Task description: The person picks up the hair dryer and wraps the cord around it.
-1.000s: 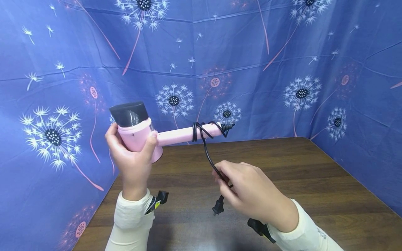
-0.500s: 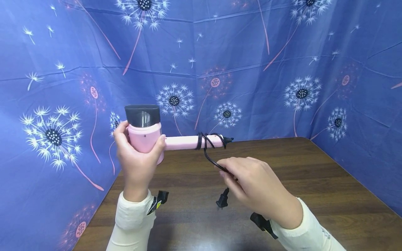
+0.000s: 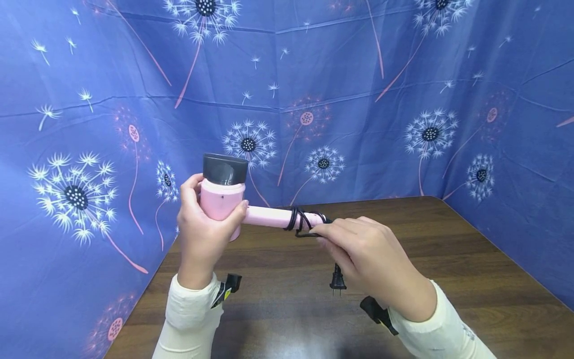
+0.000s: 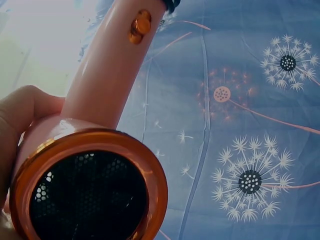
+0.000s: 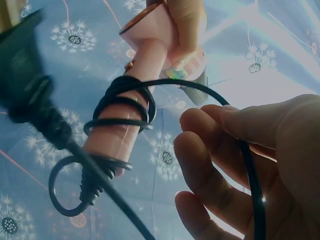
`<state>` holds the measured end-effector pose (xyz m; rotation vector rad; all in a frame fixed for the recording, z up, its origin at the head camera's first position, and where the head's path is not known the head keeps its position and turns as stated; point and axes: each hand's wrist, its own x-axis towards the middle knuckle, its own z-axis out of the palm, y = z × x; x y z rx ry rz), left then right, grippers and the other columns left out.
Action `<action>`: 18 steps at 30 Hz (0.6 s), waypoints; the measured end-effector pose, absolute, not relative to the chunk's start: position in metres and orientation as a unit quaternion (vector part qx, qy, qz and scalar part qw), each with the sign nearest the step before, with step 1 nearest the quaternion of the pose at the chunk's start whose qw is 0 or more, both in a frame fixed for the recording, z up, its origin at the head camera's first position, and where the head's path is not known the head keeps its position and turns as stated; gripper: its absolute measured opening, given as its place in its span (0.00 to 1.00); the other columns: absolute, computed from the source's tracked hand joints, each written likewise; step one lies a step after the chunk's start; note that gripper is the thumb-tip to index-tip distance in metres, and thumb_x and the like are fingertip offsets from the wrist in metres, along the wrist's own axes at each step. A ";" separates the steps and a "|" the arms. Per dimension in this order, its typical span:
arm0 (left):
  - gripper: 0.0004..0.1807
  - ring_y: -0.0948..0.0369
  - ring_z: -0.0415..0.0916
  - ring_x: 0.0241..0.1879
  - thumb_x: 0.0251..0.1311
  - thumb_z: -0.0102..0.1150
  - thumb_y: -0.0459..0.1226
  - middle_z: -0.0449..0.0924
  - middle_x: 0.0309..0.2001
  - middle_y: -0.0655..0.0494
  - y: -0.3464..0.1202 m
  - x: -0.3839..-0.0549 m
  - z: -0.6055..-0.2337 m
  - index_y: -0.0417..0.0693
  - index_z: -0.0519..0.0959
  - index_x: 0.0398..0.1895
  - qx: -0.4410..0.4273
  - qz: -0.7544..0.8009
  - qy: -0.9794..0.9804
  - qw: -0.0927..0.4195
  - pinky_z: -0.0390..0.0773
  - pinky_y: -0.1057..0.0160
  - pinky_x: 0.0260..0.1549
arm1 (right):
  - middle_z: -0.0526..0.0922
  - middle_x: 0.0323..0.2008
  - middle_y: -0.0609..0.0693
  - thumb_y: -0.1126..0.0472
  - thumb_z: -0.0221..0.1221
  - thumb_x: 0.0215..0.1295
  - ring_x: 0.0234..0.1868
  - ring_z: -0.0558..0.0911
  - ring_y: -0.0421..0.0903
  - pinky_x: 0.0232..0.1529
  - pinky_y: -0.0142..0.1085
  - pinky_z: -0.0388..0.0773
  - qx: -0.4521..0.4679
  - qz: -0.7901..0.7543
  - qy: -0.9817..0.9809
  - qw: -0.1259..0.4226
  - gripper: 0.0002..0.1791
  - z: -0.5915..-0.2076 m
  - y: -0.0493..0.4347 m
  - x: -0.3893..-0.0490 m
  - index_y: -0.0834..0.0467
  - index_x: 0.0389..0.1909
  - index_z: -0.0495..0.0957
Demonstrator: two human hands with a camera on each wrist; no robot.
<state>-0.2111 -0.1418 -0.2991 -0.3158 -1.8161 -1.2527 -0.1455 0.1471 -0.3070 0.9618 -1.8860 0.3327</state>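
Observation:
My left hand (image 3: 204, 234) grips the body of a pink hair dryer (image 3: 221, 202), thumb on the near side. Its black nozzle (image 3: 225, 170) points up and its handle (image 3: 269, 216) reaches to the right. Several loops of black cord (image 5: 120, 107) wrap the handle near its end. Between thumb and fingers, my right hand (image 3: 367, 254) pinches the cord just beyond the loops. The plug (image 3: 338, 280) dangles below that hand, prongs down. In the left wrist view the dryer's round rear grille (image 4: 90, 195) with an orange rim and the orange buttons (image 4: 140, 26) on the handle show.
Below the hands lies a dark wood-grain table (image 3: 278, 279). A blue cloth (image 3: 358, 109) printed with dandelions hangs behind it and along both sides. Each wrist carries a small black camera strapped over a cream sleeve (image 3: 190, 309).
The dryer has shifted right and slightly down, and its handle has swung from tilting up to tilting a little down. My right hand has moved closer to the wrapped cord; the plug has swung right.

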 end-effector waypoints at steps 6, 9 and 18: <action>0.48 0.61 0.78 0.38 0.42 0.84 0.45 0.82 0.46 0.53 -0.142 -0.211 -0.300 0.53 0.69 0.69 -0.128 -0.490 -0.748 0.429 0.79 0.61 0.35 | 0.80 0.26 0.38 0.52 0.52 0.81 0.25 0.73 0.35 0.27 0.35 0.71 0.393 0.140 -0.757 0.502 0.15 -0.301 0.148 -0.146 0.51 0.45 0.87; 0.47 0.61 0.79 0.38 0.43 0.84 0.47 0.83 0.46 0.54 -0.142 -0.211 -0.301 0.55 0.71 0.69 -0.134 -0.485 -0.752 0.426 0.78 0.61 0.35 | 0.81 0.26 0.37 0.48 0.50 0.82 0.25 0.74 0.34 0.28 0.35 0.71 0.390 0.145 -0.755 0.506 0.18 -0.298 0.150 -0.146 0.51 0.45 0.87; 0.45 0.61 0.80 0.38 0.44 0.84 0.46 0.84 0.45 0.59 -0.144 -0.212 -0.303 0.58 0.73 0.68 -0.165 -0.482 -0.759 0.406 0.80 0.61 0.34 | 0.85 0.31 0.37 0.49 0.53 0.80 0.27 0.77 0.33 0.33 0.37 0.74 0.388 0.160 -0.757 0.501 0.15 -0.296 0.158 -0.150 0.51 0.43 0.87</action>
